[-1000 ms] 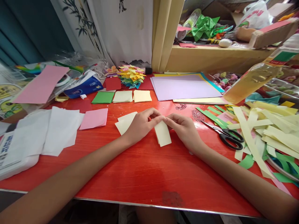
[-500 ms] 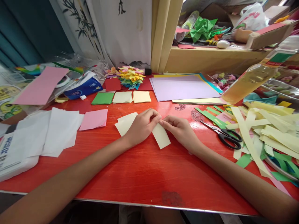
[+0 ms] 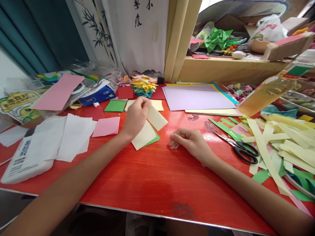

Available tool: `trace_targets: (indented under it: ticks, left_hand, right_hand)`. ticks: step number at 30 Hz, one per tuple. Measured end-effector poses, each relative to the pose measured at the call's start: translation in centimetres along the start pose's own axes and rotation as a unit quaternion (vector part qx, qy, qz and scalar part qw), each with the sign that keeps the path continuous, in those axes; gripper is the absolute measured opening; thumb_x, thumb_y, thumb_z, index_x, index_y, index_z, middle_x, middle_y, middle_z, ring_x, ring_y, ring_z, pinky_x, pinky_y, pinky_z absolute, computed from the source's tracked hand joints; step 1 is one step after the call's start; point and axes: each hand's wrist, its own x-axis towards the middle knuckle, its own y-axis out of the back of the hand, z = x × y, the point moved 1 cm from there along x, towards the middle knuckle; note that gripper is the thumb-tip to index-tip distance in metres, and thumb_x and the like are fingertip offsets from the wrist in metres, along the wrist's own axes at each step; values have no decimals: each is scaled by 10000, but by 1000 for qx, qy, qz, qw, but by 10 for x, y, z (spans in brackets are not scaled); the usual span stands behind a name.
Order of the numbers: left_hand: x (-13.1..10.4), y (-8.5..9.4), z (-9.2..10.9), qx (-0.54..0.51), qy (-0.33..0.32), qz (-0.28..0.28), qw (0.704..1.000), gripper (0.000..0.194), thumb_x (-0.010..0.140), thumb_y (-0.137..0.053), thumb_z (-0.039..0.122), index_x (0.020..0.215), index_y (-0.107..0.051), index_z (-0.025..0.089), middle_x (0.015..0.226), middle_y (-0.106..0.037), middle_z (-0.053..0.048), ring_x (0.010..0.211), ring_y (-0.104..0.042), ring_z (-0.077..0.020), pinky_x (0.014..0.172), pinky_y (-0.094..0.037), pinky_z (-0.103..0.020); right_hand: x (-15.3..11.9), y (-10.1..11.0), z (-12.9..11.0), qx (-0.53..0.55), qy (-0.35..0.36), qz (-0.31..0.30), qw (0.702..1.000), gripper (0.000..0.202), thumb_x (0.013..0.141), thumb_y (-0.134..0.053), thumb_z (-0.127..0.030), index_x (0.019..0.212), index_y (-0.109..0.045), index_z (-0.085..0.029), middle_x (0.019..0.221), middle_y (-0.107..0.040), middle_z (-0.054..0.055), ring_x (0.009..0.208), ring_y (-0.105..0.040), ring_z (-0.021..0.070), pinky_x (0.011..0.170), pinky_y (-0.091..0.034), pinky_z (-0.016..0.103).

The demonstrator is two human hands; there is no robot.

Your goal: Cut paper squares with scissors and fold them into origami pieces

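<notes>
My left hand (image 3: pixel 137 118) is raised a little above the red table, its fingers closed on a cream piece of paper (image 3: pixel 157 118) that hangs to the right. Just below that hand, a cream sheet (image 3: pixel 144 136) lies partly over a green sheet (image 3: pixel 153 139) on the table. To the right of these papers my right hand (image 3: pixel 188 141) rests by the tabletop, fingers curled in loosely and nothing visible in them. Behind the left hand sit a green paper stack (image 3: pixel 115 106) and a cream paper stack (image 3: pixel 157 105), the latter partly covered.
Scissors (image 3: pixel 243 150) lie right of my right hand, beside a heap of paper strips (image 3: pixel 268 141). Lilac sheets (image 3: pixel 199 97) and a tilted bottle (image 3: pixel 268 88) stand further back. At left are pink squares (image 3: pixel 106 126), white sheets (image 3: pixel 73 137) and a folded-paper piece (image 3: pixel 144 84).
My left hand has moved left and away from me with the cream paper. My right hand has let go of it. A green sheet now shows beneath the cream one. The view has shifted slightly.
</notes>
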Motion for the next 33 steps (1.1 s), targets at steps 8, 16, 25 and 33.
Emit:
trace_targets:
  ticks: [8,16,25,33]
  left_hand:
    - [-7,-8,0,-54,29,-71,996,187,830,-458,347,759,-521,186,676,-505,5,584,-436,-103,514,-340,-226]
    - [3,8,2,60,35,-255,965,133,769,-483,262,870,-551,209,836,-578,-18,637,-524,-122,528,-393,-236]
    - [11,38,-13,257,-11,-493,831,412,654,-573,303,1065,-542,287,1115,-486,-36,1110,-375,-259,842,-354,-327]
    - [15,38,-11,241,2,-465,852,147,671,-583,320,759,-556,206,835,-536,-28,795,-501,-199,618,-377,-260]
  right_hand:
    - [4,1,-3,113,-13,28,993,279,785,-582,-387,954,-588,-165,775,-670,37,571,-616,117,537,-497,244]
    - [5,8,4,141,-25,106,984,283,809,-547,-402,674,-539,-154,582,-600,2,418,-518,70,394,-405,185]
    - [8,9,5,151,-60,79,983,349,838,-468,-458,993,-566,-161,634,-625,18,428,-527,92,374,-412,198]
    - [3,3,0,85,-38,40,995,302,857,-445,-422,896,-585,-157,574,-573,-13,422,-510,83,403,-411,207]
